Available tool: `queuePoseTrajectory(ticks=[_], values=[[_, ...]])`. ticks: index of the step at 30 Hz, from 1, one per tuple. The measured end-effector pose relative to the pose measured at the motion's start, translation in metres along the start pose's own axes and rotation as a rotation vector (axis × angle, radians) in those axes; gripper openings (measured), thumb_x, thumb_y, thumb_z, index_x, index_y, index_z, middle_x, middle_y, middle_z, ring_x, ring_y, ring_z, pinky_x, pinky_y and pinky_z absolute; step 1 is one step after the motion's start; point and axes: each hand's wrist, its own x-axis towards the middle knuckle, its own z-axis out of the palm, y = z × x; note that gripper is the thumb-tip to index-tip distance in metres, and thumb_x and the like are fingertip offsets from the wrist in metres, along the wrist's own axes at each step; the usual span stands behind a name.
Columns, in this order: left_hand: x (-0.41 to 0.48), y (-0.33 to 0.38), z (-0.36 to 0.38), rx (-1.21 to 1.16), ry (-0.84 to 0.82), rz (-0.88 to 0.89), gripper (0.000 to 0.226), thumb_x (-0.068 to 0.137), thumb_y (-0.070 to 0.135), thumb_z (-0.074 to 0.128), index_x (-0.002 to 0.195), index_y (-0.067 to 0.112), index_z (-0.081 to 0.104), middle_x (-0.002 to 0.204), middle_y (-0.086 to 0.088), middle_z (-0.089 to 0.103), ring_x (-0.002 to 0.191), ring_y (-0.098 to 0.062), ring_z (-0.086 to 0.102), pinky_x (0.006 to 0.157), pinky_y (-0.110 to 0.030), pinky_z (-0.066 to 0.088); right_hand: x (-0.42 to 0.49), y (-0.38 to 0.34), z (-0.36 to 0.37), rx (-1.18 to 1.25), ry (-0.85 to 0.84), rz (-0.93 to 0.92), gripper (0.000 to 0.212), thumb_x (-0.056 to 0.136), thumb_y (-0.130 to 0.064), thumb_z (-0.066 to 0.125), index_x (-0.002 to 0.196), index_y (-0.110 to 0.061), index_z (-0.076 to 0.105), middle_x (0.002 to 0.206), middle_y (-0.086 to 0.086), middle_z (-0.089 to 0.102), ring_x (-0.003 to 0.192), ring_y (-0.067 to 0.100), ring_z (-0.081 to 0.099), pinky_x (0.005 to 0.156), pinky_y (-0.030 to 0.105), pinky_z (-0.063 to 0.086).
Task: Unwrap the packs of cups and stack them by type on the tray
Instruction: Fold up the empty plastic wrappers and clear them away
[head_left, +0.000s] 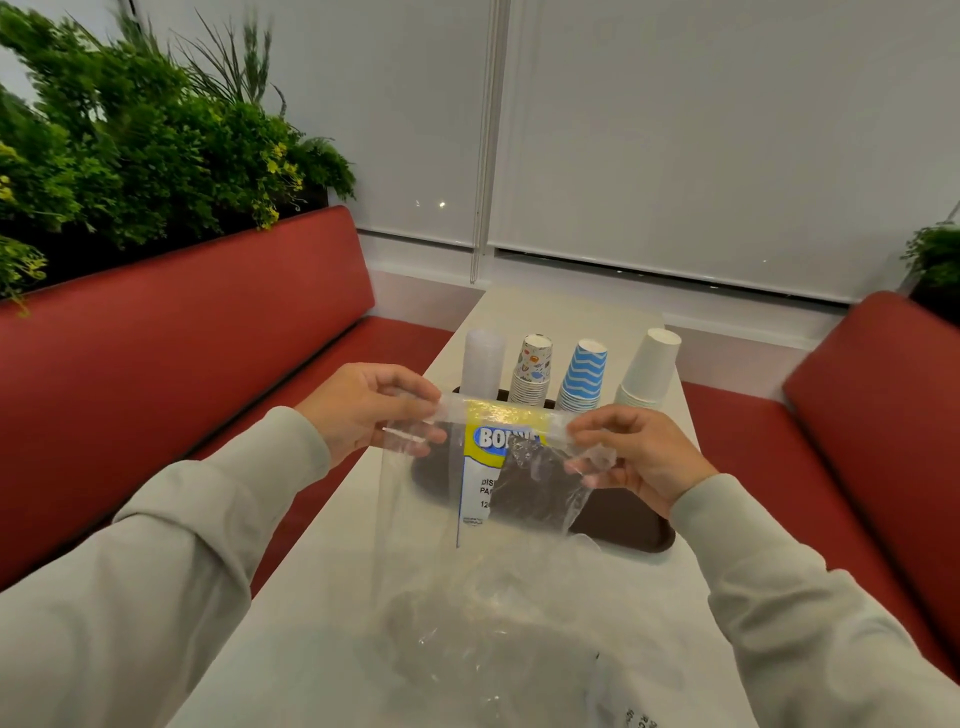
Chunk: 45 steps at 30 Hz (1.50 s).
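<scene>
left hand (371, 405) and right hand (636, 457) each pinching top edge of empty clear plastic wrapper (498, 467), four upside-down cup stacks on dark brown tray (634, 525) behind

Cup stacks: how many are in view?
4, in a row behind the wrapper, left to right: translucent stack, cartoon-print stack, blue-wave stack, white stack. Bases partly hidden.

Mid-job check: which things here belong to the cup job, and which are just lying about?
Job: wrapper held between left hand and right hand; clear cups, patterned cups, blue wavy cups, white cups; tray.
Lying about: crumpled wrappers on table, red benches, plants.
</scene>
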Motion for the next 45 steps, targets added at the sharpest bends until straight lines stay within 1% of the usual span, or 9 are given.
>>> queuePoseTrajectory(ticks=[6,12,16,24,29,32,38,42,45], values=[[0.000,-0.002,0.001,-0.042,-0.024,-0.028,0.051,0.073,-0.009,0.075,0.120,0.007,0.062,0.101,-0.025,0.072,0.089,-0.033,0.073,0.071,-0.034,0.061,0.003,0.003,-0.004,0.131,0.041,-0.096,0.053,0.078,0.018,0.068,0.121,-0.012,0.063,0.100,0.021,0.072,0.078,0.033,0.072,0.063,0.031,0.061],[-0.004,-0.002,0.001,-0.144,-0.024,-0.032,0.015,0.083,-0.011,0.065,0.092,0.001,0.062,0.106,-0.032,0.069,0.094,-0.040,0.072,0.073,-0.027,0.060,0.001,0.006,-0.003,0.161,0.053,-0.106,0.018,0.082,0.014,0.063,0.089,0.000,0.073,0.097,0.016,0.075,0.087,0.026,0.073,0.067,0.022,0.058],[-0.006,-0.004,-0.004,-0.055,-0.094,-0.095,0.007,0.093,0.001,0.059,0.091,0.008,0.059,0.106,-0.030,0.070,0.090,-0.041,0.072,0.073,-0.038,0.062,0.001,0.008,-0.005,0.173,-0.020,0.003,0.020,0.094,0.011,0.051,0.089,0.001,0.067,0.102,0.028,0.072,0.089,0.039,0.074,0.069,0.039,0.063],[-0.002,-0.006,-0.004,-0.136,-0.058,-0.039,0.010,0.088,-0.005,0.061,0.090,-0.002,0.070,0.098,-0.025,0.071,0.092,-0.038,0.073,0.075,-0.040,0.061,0.004,0.008,-0.005,0.327,-0.034,-0.004,0.031,0.091,0.002,0.037,0.085,0.007,0.067,0.090,0.029,0.068,0.072,0.033,0.071,0.062,0.035,0.060],[-0.003,-0.003,-0.003,-0.154,-0.079,-0.083,0.046,0.071,0.018,0.076,0.103,-0.013,0.065,0.103,-0.023,0.071,0.100,-0.044,0.069,0.079,-0.046,0.060,0.007,0.010,-0.004,0.236,0.023,-0.018,0.027,0.085,-0.013,0.066,0.102,0.008,0.067,0.104,0.027,0.071,0.071,0.028,0.071,0.057,0.030,0.059],[-0.002,-0.005,-0.002,-0.065,-0.082,-0.053,0.029,0.084,0.001,0.072,0.112,-0.004,0.068,0.110,-0.025,0.070,0.100,-0.042,0.070,0.078,-0.043,0.061,0.005,0.012,-0.006,0.182,0.029,-0.031,0.030,0.072,-0.003,0.074,0.102,0.002,0.071,0.107,0.023,0.070,0.074,0.026,0.073,0.060,0.029,0.060],[0.000,-0.007,-0.008,-0.064,-0.048,-0.062,0.041,0.078,-0.005,0.074,0.117,0.005,0.068,0.111,-0.020,0.072,0.096,-0.026,0.073,0.075,-0.024,0.058,0.006,0.012,-0.010,0.213,-0.015,-0.064,0.065,0.065,0.011,0.075,0.125,-0.012,0.065,0.117,0.019,0.070,0.092,0.031,0.072,0.069,0.031,0.061],[-0.001,-0.007,-0.009,-0.013,-0.053,-0.059,0.033,0.081,-0.007,0.072,0.113,-0.002,0.069,0.107,-0.021,0.073,0.091,-0.022,0.073,0.074,-0.020,0.057,0.009,0.014,-0.009,0.223,0.006,-0.059,0.064,0.054,0.000,0.088,0.114,0.003,0.066,0.120,0.024,0.068,0.098,0.028,0.072,0.074,0.027,0.059],[-0.002,-0.007,-0.008,-0.053,-0.066,-0.058,0.027,0.084,-0.004,0.070,0.111,-0.002,0.065,0.112,-0.029,0.068,0.102,-0.038,0.070,0.078,-0.030,0.060,0.010,0.016,-0.007,0.240,0.015,-0.046,0.048,0.063,-0.002,0.085,0.105,0.003,0.064,0.114,0.024,0.069,0.090,0.027,0.073,0.070,0.027,0.060]])
